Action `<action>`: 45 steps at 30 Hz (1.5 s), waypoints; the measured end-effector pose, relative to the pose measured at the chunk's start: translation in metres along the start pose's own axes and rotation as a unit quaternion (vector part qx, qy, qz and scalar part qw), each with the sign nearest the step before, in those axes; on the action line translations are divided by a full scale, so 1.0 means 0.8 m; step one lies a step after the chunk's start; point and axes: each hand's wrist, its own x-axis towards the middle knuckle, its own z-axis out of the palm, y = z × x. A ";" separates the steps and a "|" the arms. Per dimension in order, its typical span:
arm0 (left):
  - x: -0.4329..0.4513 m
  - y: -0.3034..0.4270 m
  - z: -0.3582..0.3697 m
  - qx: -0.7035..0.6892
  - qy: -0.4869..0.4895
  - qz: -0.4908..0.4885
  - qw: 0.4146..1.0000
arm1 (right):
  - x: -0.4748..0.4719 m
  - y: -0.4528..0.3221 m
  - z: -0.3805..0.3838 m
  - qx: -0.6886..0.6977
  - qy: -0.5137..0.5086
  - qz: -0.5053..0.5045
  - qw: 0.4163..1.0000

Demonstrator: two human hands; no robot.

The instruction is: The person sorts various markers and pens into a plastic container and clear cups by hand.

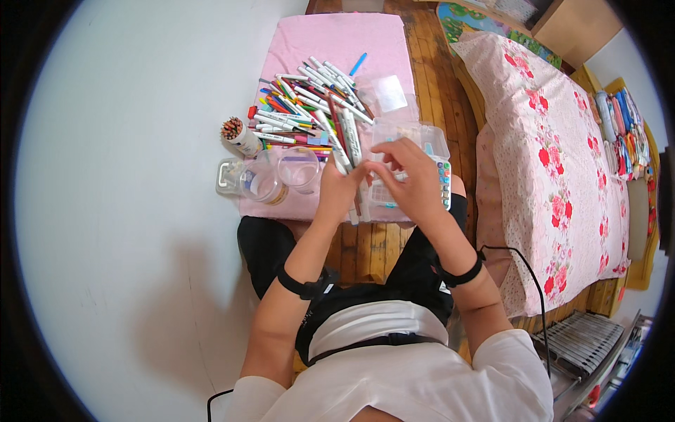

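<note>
My left hand (339, 185) grips a small bundle of white markers (352, 134) and dark red pencils (334, 113) above the near part of the table. Just right of the bundle, my right hand (414, 182) has its fingers apart, with nothing visible between them; its thumb is close to my left thumb, and I cannot tell whether they touch. Beyond the bundle lies a loose heap of white markers and colored pens (295, 105). Under and behind my right hand is a clear plastic case with its lid (406, 132) raised. Part of a marker set (444, 182) shows beside it.
A pink cloth (337, 37) covers the table. At its left edge are a white tub of pencils (241, 136), a clear lidded box (228, 176) and clear round containers (299, 168). A blue pen (358, 64) lies apart from the heap. The bed (553, 174) stands right.
</note>
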 end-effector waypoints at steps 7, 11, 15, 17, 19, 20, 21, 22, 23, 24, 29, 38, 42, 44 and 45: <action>-0.012 -0.002 -0.001 0.210 0.042 0.126 0.969 | 0.022 -0.003 0.063 0.056 -0.036 0.075 0.995; -0.023 0.010 -0.030 0.059 0.011 -0.004 0.998 | 0.034 0.001 0.076 0.112 -0.056 0.126 0.984; -0.038 0.007 -0.074 0.031 0.080 -0.042 0.995 | 0.050 -0.002 0.087 0.319 0.039 0.139 0.937; -0.042 0.005 -0.099 -0.090 0.186 -0.034 0.978 | 0.057 -0.008 0.101 0.317 0.042 0.118 0.940; -0.045 0.013 -0.121 -0.148 0.201 -0.008 0.968 | 0.067 -0.016 0.124 0.314 0.030 0.101 0.944; -0.045 0.016 -0.131 -0.168 0.215 -0.009 0.962 | 0.069 -0.022 0.132 0.307 0.002 0.108 0.945; -0.048 0.019 -0.140 -0.188 0.230 -0.011 0.955 | 0.070 -0.027 0.140 0.307 -0.006 0.108 0.946; -0.048 0.022 -0.147 -0.193 0.236 -0.010 0.952 | 0.071 -0.030 0.148 0.302 -0.034 0.122 0.945; -0.047 0.025 -0.154 -0.253 0.245 -0.022 0.936 | 0.071 -0.033 0.155 0.298 -0.062 0.136 0.943; -0.047 0.027 -0.159 -0.311 0.253 -0.032 0.915 | 0.070 -0.030 0.163 0.305 -0.060 0.129 0.942; -0.044 0.025 -0.171 -0.411 0.249 -0.033 0.876 | 0.038 -0.004 0.178 0.334 -0.074 0.192 0.920; -0.020 0.047 -0.142 -0.369 0.185 0.005 0.911 | 0.012 0.028 0.125 0.345 -0.053 0.175 0.921; -0.016 0.039 -0.124 -0.372 0.168 -0.018 0.913 | 0.010 0.023 0.111 0.390 -0.030 0.177 0.903; -0.015 0.031 -0.114 -0.367 0.157 -0.047 0.916 | 0.009 0.025 0.103 0.374 -0.023 0.161 0.913; -0.015 0.030 -0.107 -0.363 0.152 -0.049 0.918 | 0.009 0.026 0.099 0.359 -0.021 0.146 0.922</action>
